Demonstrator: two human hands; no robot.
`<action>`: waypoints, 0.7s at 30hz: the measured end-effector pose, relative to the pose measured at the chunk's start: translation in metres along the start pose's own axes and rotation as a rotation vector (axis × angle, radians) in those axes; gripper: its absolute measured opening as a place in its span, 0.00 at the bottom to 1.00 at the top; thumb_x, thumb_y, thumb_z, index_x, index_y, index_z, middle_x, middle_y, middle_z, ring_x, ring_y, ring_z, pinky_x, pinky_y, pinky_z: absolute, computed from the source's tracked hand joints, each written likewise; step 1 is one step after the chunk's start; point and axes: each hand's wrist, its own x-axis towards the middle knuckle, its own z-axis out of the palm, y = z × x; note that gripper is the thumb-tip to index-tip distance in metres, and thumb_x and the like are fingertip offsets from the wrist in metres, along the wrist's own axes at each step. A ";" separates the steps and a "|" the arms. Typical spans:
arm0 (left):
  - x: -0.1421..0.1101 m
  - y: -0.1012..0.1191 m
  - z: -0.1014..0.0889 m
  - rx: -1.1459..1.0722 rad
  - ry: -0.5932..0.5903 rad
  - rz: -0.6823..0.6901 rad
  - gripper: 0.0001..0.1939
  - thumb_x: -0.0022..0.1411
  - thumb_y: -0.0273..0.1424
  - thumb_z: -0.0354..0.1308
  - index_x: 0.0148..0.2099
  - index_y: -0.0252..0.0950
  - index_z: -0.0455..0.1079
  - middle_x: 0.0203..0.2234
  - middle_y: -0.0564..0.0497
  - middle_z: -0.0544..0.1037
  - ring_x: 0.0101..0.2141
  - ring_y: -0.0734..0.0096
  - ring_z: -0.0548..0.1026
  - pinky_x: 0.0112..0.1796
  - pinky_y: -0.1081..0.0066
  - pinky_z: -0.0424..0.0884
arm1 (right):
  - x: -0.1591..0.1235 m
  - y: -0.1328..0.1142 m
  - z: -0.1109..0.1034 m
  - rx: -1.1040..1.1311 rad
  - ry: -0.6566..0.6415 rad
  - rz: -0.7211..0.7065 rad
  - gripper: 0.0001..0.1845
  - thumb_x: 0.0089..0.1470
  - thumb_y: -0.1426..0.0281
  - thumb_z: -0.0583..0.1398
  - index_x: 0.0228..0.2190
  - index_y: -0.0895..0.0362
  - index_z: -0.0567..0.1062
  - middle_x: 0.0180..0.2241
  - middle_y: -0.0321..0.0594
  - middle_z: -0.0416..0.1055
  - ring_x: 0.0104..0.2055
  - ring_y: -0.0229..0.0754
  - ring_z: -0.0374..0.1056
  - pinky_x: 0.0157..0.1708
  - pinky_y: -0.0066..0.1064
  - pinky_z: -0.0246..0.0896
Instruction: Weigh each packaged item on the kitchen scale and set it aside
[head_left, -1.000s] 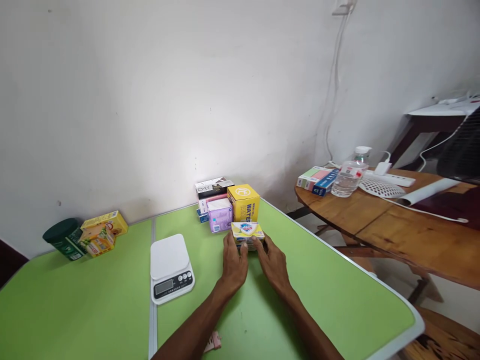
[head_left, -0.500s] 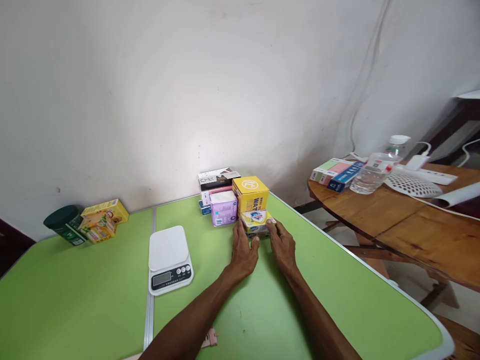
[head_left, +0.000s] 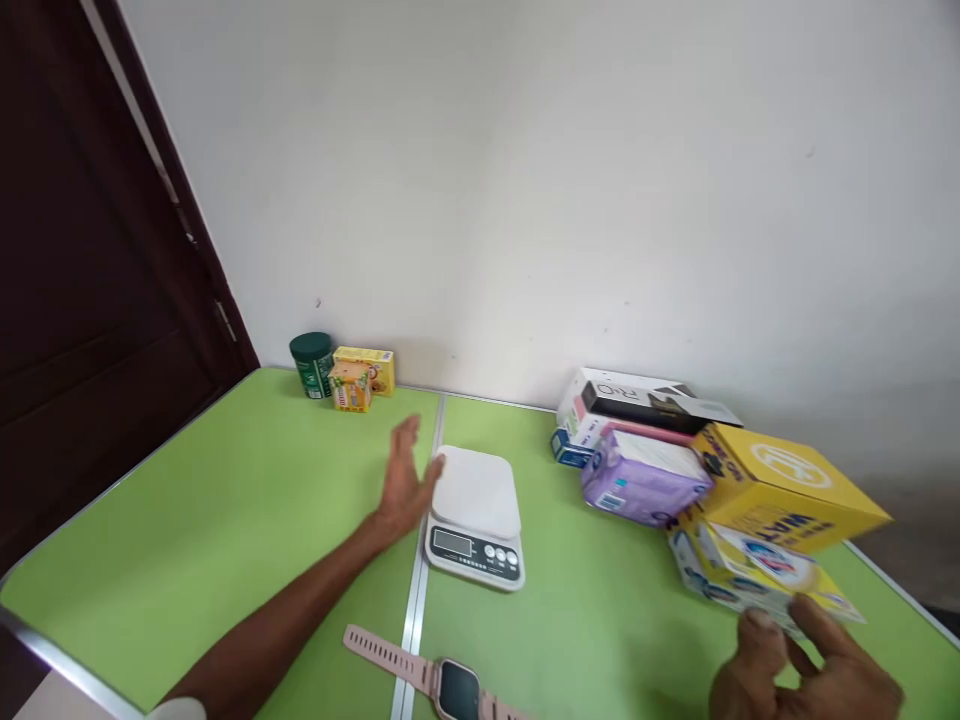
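My left hand (head_left: pixel 403 490) spread, right hand (head_left: pixel 810 672) loosely parted
I'd avoid bumping the digital kitchen scale (head_left: pixel 476 495) or soap box (head_left: pixel 739 572)

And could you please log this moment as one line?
left hand: open, beside scale | right hand: near soap box, contact unclear | watch: on green table

Big yellow box (head_left: pixel 795 480): "WAT" in chunky letters, plus a round white logo I can't make out. It's by the right edge of the table (head_left: pixel 247 520).
Black-and-white box (head_left: pixel 645 395): looks like an "R" and an "O", far edge.
Small yellow-white box (head_left: pixel 757 570): blue oval logo, too blurry.
Scale (head_left: pixel 474 495): panel print's too tiny.
Green tub (head_left: pixel 313 368): unreadable white print, far left corner.
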 end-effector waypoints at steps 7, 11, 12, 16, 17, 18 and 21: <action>0.074 -0.115 -0.071 0.214 0.364 -0.309 0.56 0.56 0.40 0.69 0.74 0.25 0.41 0.70 0.24 0.50 0.73 0.39 0.47 0.71 0.45 0.47 | -0.043 -0.158 0.091 0.490 -0.475 0.020 0.28 0.67 0.49 0.55 0.54 0.56 0.76 0.57 0.55 0.75 0.57 0.58 0.73 0.56 0.50 0.69; 0.102 -0.137 -0.066 0.189 0.342 -0.311 0.67 0.48 0.42 0.75 0.75 0.25 0.36 0.72 0.22 0.48 0.73 0.35 0.46 0.71 0.44 0.47 | -0.080 -0.237 0.193 0.726 -0.829 0.182 0.37 0.64 0.45 0.55 0.63 0.57 0.69 0.66 0.55 0.67 0.66 0.55 0.67 0.63 0.48 0.64; 0.108 -0.139 -0.064 0.182 0.343 -0.312 0.68 0.48 0.42 0.76 0.75 0.24 0.35 0.71 0.21 0.48 0.73 0.34 0.47 0.70 0.44 0.48 | -0.087 -0.252 0.221 0.733 -0.864 0.214 0.41 0.64 0.44 0.54 0.66 0.58 0.66 0.69 0.55 0.63 0.69 0.56 0.63 0.65 0.48 0.61; 0.128 -0.153 -0.060 0.159 0.392 -0.354 0.62 0.54 0.38 0.72 0.74 0.19 0.35 0.70 0.17 0.51 0.72 0.35 0.51 0.69 0.49 0.53 | -0.101 -0.289 0.317 0.662 -0.901 0.228 0.46 0.65 0.45 0.50 0.69 0.68 0.59 0.71 0.62 0.57 0.73 0.57 0.55 0.70 0.50 0.51; 0.131 -0.157 -0.060 0.159 0.399 -0.365 0.57 0.57 0.37 0.70 0.74 0.20 0.37 0.69 0.18 0.53 0.72 0.37 0.54 0.68 0.49 0.55 | -0.101 -0.293 0.334 0.653 -0.900 0.217 0.46 0.65 0.46 0.49 0.68 0.69 0.59 0.71 0.62 0.57 0.73 0.57 0.54 0.70 0.50 0.49; 0.133 -0.161 -0.060 0.162 0.396 -0.372 0.52 0.60 0.37 0.67 0.73 0.22 0.41 0.69 0.20 0.56 0.71 0.39 0.57 0.68 0.50 0.57 | -0.101 -0.294 0.347 0.650 -0.900 0.205 0.45 0.65 0.47 0.50 0.68 0.68 0.59 0.71 0.61 0.58 0.74 0.56 0.53 0.71 0.50 0.48; 0.136 -0.171 -0.061 0.177 0.369 -0.389 0.36 0.64 0.37 0.64 0.67 0.30 0.54 0.62 0.28 0.68 0.65 0.44 0.67 0.64 0.50 0.63 | -0.102 -0.290 0.368 0.647 -0.897 0.165 0.42 0.65 0.48 0.51 0.69 0.62 0.60 0.70 0.55 0.59 0.73 0.54 0.54 0.71 0.49 0.47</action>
